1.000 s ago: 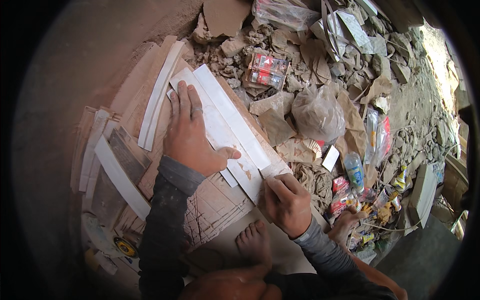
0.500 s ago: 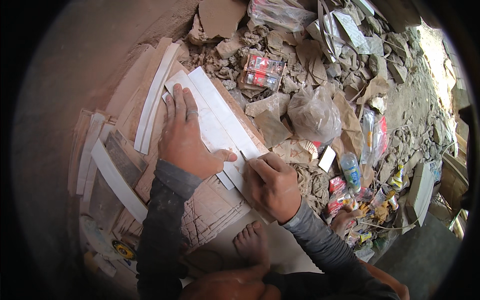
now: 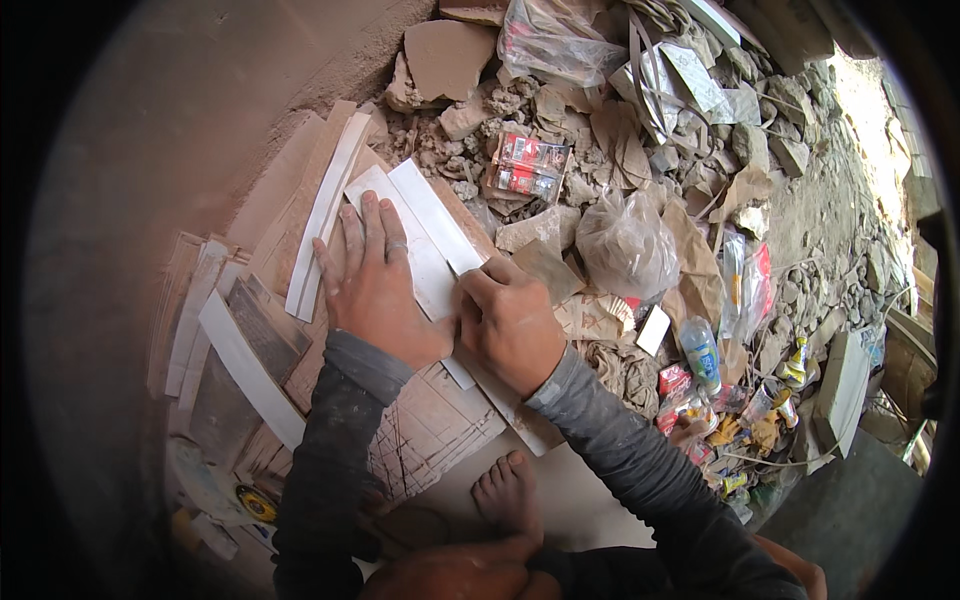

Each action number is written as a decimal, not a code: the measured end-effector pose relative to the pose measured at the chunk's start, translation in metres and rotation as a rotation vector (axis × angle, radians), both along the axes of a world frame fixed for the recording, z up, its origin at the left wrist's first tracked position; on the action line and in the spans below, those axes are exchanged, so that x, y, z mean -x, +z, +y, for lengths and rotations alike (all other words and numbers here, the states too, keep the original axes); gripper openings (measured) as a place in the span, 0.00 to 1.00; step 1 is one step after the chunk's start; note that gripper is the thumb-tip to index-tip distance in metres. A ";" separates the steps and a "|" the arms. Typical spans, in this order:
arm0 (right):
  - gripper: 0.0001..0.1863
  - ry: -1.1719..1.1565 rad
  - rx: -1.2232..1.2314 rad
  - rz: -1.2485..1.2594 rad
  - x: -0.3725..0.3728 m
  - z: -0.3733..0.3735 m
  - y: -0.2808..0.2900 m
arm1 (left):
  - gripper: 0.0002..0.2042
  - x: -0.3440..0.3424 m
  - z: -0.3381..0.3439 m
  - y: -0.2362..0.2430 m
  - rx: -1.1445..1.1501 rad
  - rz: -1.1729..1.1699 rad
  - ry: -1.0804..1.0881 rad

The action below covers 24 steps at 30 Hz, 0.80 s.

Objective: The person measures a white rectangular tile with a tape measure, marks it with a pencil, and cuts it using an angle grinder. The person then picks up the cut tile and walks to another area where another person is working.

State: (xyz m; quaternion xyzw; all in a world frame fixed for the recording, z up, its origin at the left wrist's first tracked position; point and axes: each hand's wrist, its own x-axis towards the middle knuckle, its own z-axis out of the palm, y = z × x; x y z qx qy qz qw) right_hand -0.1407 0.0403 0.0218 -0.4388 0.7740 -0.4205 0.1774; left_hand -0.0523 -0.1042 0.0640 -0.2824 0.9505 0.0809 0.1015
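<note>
My left hand [image 3: 378, 305] lies flat with fingers spread, pressing a white tile piece [image 3: 427, 275] down onto a dusty board [image 3: 430, 440] scored with dark lines. A narrow white strip [image 3: 434, 212] runs along the right side of that piece. Beside my left thumb, my right hand [image 3: 512, 325] is closed in a pinch against the strip's edge. It grips a thin pencil-like tool, now almost wholly hidden by the fingers; its dark tip showed in the earlier frame.
Left of the board lie several white and brown strips [image 3: 250, 370] and a power tool with a yellow-centred disc [image 3: 257, 503]. My bare foot [image 3: 507, 490] is just below the board. Rubble, a clear plastic bag [image 3: 627, 240], a bottle [image 3: 700, 355] and wrappers spread to the right.
My right hand has moved up and left along the strip's edge, close against my left thumb. The left fingers have spread more. The whole view has shifted slightly.
</note>
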 end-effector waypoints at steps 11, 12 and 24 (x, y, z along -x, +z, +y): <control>0.04 -0.064 0.063 0.003 0.013 -0.035 -0.006 | 0.62 -0.004 -0.006 -0.008 -0.055 0.092 -0.040; 0.03 -0.065 0.112 0.036 0.018 -0.054 -0.012 | 0.61 -0.005 -0.006 -0.008 -0.027 0.099 -0.052; 0.07 -0.066 0.138 0.099 0.029 -0.089 -0.007 | 0.61 -0.004 -0.005 -0.007 -0.113 0.122 -0.005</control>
